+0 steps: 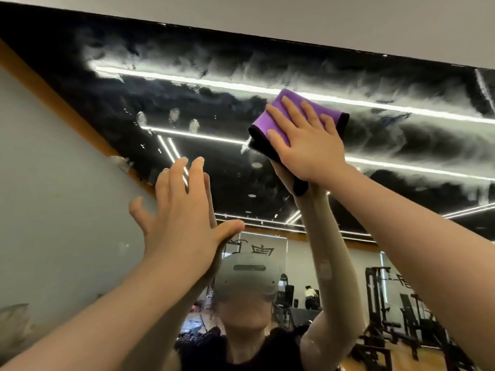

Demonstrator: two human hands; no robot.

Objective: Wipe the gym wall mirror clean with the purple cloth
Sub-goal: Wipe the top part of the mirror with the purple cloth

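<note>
High on the mirror [348, 145], near its top edge, the purple cloth [270, 124] lies folded, purple face out with a black edge, pressed flat under the right hand [305, 145], fingers [292, 108] spread over it rather than clenched. The left hand [179, 218] rests open-palmed on the glass lower left, grasping nothing. Cloudy wet smears streak the glass around the cloth. Reflected are light strips [214, 84], a dark ceiling and gym machines [388, 311].

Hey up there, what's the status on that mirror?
Right hand flat, pressing purple cloth on mirror. Left hand open, empty, at the glass. Streaky haze across the top. Nothing in the way.
</note>
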